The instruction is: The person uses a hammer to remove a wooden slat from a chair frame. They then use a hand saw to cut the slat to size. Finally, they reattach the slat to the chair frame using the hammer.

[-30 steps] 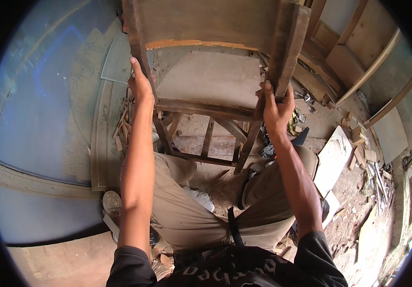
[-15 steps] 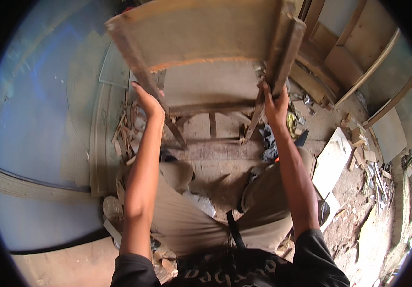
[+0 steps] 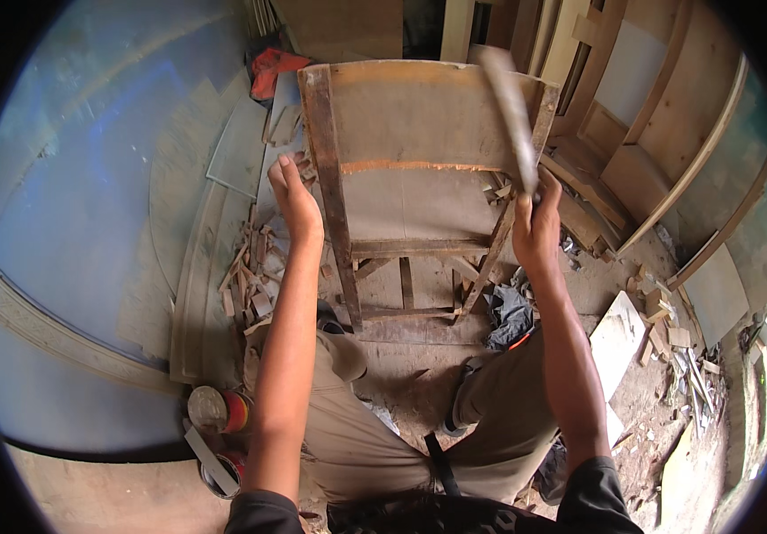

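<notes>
In front of me stands a worn wooden chair point(image 3: 414, 111), with a curved plywood back panel whose lower edge is ragged and dark frame posts. My left hand point(image 3: 298, 203) is just left of the chair's left post, thumb up and fingers apart; whether it touches the post I cannot tell. My right hand point(image 3: 539, 233) is closed around the lower end of a long, narrow, pale tool point(image 3: 511, 111), which points upward in front of the chair's right post. Motion blurs the tool, so its exact kind is unclear.
Wood scraps point(image 3: 259, 267) lie left of the chair. A dark cloth point(image 3: 510, 316) sits near its right leg, and a red bag point(image 3: 275, 71) behind it. Open cans point(image 3: 210, 408) stand by my left leg. Wooden panels point(image 3: 659, 133) lean at the right; a blue-grey board point(image 3: 72, 205) fills the left.
The chair has come down and stands lower and farther away. My left hand has released its post. The right hand has left the other post and now raises the pale tool.
</notes>
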The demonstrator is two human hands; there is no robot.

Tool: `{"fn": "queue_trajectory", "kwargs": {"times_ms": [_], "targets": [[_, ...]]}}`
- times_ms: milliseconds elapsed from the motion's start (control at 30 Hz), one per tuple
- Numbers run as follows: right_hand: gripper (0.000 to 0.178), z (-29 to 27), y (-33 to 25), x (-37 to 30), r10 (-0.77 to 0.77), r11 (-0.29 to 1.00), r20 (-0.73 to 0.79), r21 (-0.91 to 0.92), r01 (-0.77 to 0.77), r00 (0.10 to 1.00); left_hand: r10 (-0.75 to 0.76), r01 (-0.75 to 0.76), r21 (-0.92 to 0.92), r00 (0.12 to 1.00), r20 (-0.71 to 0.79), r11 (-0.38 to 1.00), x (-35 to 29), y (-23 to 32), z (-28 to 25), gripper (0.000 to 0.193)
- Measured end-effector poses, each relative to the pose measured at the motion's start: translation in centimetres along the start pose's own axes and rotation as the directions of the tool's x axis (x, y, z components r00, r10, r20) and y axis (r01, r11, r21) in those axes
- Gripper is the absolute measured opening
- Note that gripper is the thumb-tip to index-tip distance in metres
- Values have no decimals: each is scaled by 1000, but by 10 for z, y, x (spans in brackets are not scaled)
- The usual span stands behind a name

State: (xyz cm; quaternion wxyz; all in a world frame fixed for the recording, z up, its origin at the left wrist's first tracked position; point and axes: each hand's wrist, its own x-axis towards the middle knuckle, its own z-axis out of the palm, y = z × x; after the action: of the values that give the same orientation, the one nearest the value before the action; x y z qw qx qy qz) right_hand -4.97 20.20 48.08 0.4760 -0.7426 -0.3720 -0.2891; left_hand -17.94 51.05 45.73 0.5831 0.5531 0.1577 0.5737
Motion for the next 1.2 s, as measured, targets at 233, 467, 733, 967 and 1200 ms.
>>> {"fn": "queue_trajectory", "kwargs": {"times_ms": [233,467,733,967,1200], "targets": [[38,11,-44,79,-435,785,230,-376,491,871,178,-171,-81,980,93,982,30,51,15,68],[39,25,-22,116,-583,627,224,-488,607,781,149,-142,-47,910,386,989,55,69,28,68],[43,43,-14,100,-556,732,71,-430,528,828,455,-493,17,816,356,870,44,50,40,102],[41,55,-3,96,-580,789,-64,-293,540,812,618,-735,341,678,399,586,36,38,41,46],[93,36,14,72,-444,887,-346,-300,351,826,639,-737,398,674,370,546,33,33,50,42]]}}
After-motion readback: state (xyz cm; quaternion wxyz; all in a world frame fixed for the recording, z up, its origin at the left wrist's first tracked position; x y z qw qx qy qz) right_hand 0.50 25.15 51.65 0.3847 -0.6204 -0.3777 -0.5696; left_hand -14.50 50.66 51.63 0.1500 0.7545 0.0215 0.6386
